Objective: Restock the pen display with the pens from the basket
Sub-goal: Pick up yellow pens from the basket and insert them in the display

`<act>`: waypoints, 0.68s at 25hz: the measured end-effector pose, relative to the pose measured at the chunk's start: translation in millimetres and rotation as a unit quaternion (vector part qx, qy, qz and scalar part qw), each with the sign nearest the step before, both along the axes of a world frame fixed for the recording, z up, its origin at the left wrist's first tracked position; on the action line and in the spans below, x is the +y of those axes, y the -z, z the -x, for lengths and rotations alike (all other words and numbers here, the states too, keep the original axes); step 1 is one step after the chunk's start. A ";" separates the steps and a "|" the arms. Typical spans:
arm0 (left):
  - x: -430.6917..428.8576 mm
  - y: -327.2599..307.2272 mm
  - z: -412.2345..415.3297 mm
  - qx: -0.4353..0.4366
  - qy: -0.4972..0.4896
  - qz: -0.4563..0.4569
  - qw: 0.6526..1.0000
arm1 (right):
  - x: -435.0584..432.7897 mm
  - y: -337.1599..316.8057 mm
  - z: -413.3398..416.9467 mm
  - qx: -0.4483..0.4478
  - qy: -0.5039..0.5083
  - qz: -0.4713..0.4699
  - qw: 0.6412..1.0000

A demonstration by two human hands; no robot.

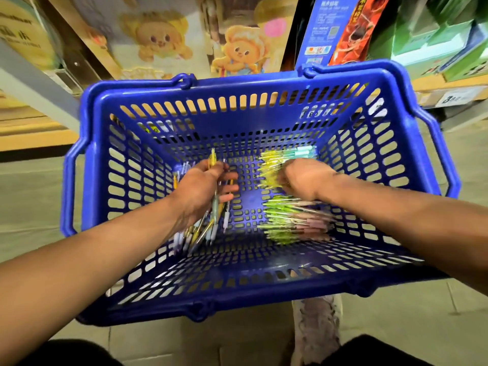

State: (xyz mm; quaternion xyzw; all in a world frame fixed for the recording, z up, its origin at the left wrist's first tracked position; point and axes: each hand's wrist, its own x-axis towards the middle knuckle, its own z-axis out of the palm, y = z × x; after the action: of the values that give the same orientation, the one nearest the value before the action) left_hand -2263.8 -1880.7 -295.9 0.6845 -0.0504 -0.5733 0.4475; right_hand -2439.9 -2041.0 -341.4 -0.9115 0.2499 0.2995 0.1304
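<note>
A blue plastic basket (253, 283) stands on the floor below me, both arms reaching into it. My left hand (200, 188) grips a bundle of pens (208, 228) with yellow, white and pale barrels, lifted off the basket's floor at the left. My right hand (303, 175) lies curled over a row of yellow and teal pens (280, 159) at the back right; whether it holds any is hidden by the knuckles. A second row of green and pink pens (293, 220) lies blurred just below that hand. The pen display is out of view.
Shelves with cartoon-printed boxes (163, 35) rise behind the basket, a blue and red box (340, 30) and green boxes (449, 43) at the right. A price label (454, 97) sits on the shelf edge. Tiled floor surrounds the basket; my shoe (317, 328) shows below.
</note>
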 end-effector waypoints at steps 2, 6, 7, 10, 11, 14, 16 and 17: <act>-0.9 -0.1 2.3 -0.014 -0.002 0.002 1.000 | 11.5 -19.1 -16.4 -0.121 0.113 -0.101 0.981; 0.0 -0.6 15.3 0.055 -0.007 0.057 0.997 | 57.2 -34.8 -49.6 -0.259 0.256 -0.237 0.901; -1.2 0.6 15.4 0.057 -0.008 0.064 0.996 | 60.6 -34.3 -53.7 -0.265 0.266 -0.262 0.889; -5.1 5.4 6.3 0.012 -0.021 0.043 0.999 | 38.4 -31.4 -48.0 -0.224 0.239 -0.342 0.881; -5.7 7.2 3.2 -0.005 -0.029 0.027 0.999 | 22.7 -28.2 -40.7 -0.200 0.217 -0.304 0.906; -4.5 9.1 1.1 -0.006 -0.040 0.003 0.999 | -18.6 -2.3 -14.1 -0.042 0.052 -0.060 0.996; -4.5 8.8 1.4 -0.001 -0.016 0.002 1.000 | -26.8 14.6 -2.3 0.007 -0.026 0.022 0.999; -4.8 9.1 1.0 -0.002 -0.008 0.006 1.000 | -25.6 19.9 -0.6 0.007 -0.048 0.049 0.998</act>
State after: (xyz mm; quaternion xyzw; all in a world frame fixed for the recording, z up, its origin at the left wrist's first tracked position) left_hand -2264.8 -1885.5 -305.1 0.6833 -0.0491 -0.5682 0.4559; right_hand -2439.2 -2066.6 -361.4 -0.9256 0.2213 0.2990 0.0696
